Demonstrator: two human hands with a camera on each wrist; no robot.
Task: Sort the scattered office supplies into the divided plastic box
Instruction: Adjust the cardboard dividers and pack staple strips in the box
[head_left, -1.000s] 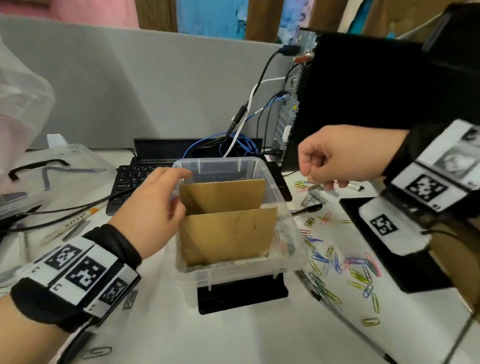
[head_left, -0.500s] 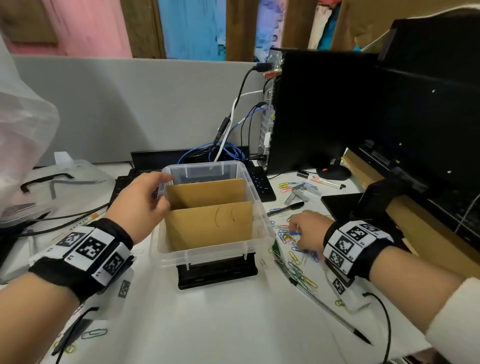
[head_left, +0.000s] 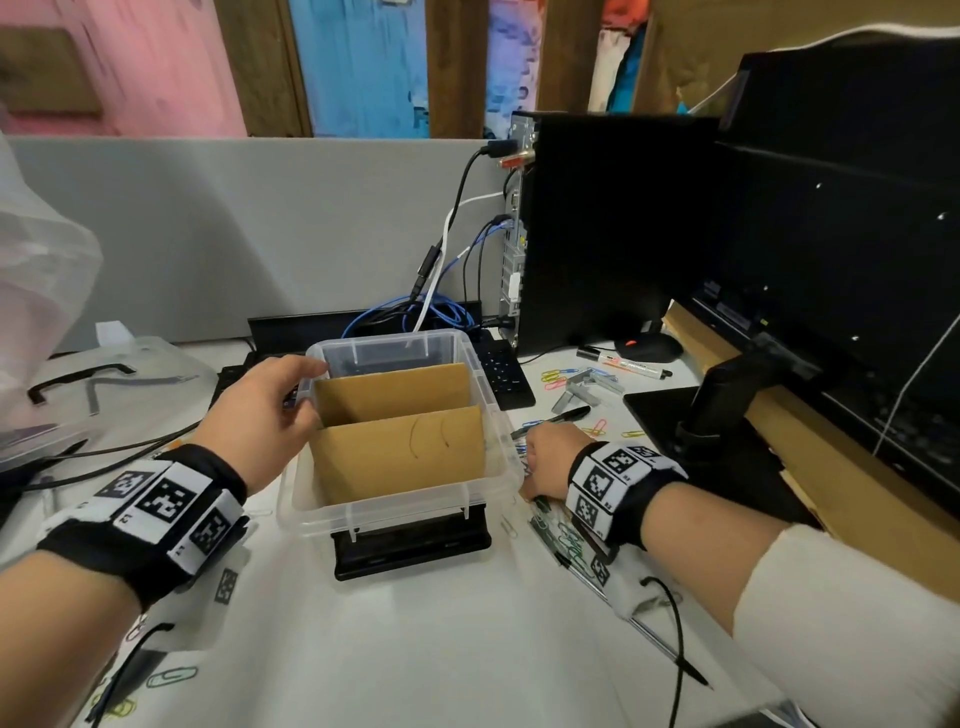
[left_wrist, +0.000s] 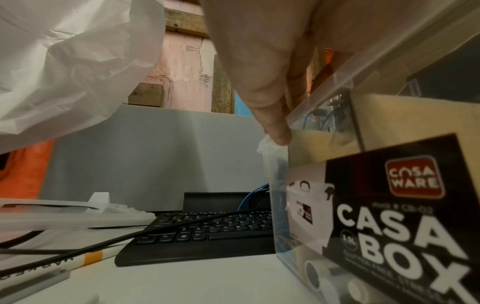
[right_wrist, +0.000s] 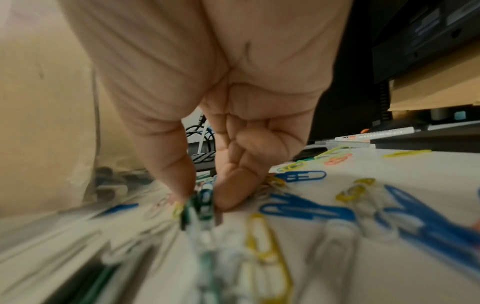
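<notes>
Left hand: curled over the left rim of the clear plastic box, thumb on top, fingers down the outside wall; grips the box.
Right hand: down on the desk just right of the box, thumb and forefinger pinching a green paper clip out of the pile; other fingers folded into the palm.
Clear plastic box: at the middle of the white desk, perched on a low black block; split by two upright cardboard dividers into three compartments across; "CASA BOX" label on the left wall; small items lie in the bottom, too blurred to name.
Paper clips: scattered in blue, yellow, orange and white on the desk right of the box, around and under the right hand; a few more at the desk's near left corner.
Staple strips: beyond the clips, near the black pen and the white marker.
Keyboard: behind the box, touching its far side or just short of it, cannot tell which.
Computer tower: upright at the rear right, cables hanging from its back.
</notes>
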